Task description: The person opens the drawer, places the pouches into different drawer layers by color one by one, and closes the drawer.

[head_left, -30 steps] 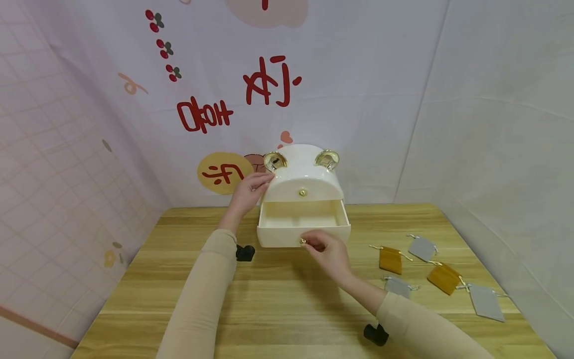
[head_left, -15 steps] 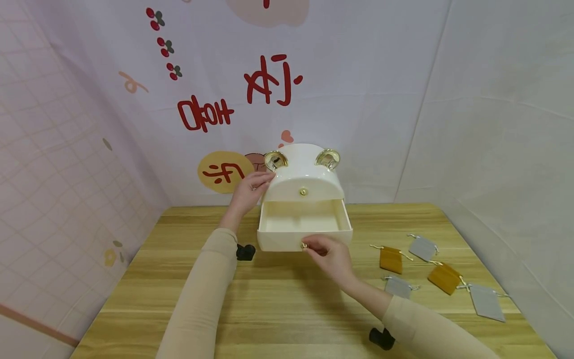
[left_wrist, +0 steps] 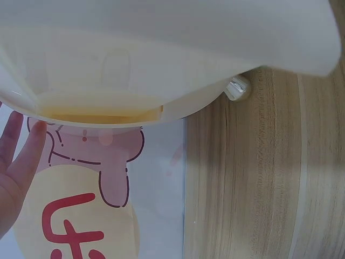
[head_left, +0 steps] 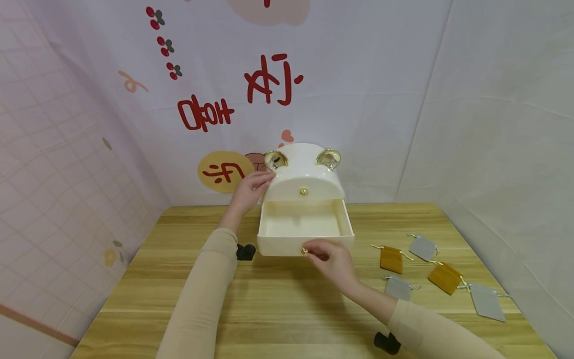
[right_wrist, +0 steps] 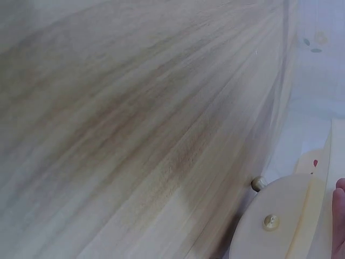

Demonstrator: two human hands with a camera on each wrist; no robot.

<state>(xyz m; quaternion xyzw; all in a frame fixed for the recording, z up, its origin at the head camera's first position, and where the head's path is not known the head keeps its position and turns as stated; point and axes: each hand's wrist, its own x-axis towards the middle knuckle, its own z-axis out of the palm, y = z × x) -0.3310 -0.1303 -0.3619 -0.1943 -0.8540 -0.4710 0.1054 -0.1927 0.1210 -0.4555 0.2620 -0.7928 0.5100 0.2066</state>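
Note:
A white box [head_left: 306,177] with two gold ear-shaped pieces stands at the back of the table. Its lower drawer [head_left: 306,218] is pulled out, and no contents show inside. With thumb and fingers, my right hand [head_left: 334,264] pinches the gold drawer knob [head_left: 304,251] on the drawer front. My left hand [head_left: 251,192] rests its fingertips against the upper left side of the box. In the left wrist view, fairly straight fingers [left_wrist: 27,148] meet the box edge. The right wrist view catches a rounded cream front with a gold knob [right_wrist: 271,222] at lower right.
Grey and mustard drawstring pouches, among them a mustard pouch [head_left: 391,260] and a grey pouch [head_left: 487,302], lie flat on the right side of the wooden table [head_left: 148,299]. A printed cloth [head_left: 358,99] hangs close behind the box.
My right hand has drawn the drawer steadily farther out toward me, showing more of its inside. The left hand stays against the box. The pouches have not moved.

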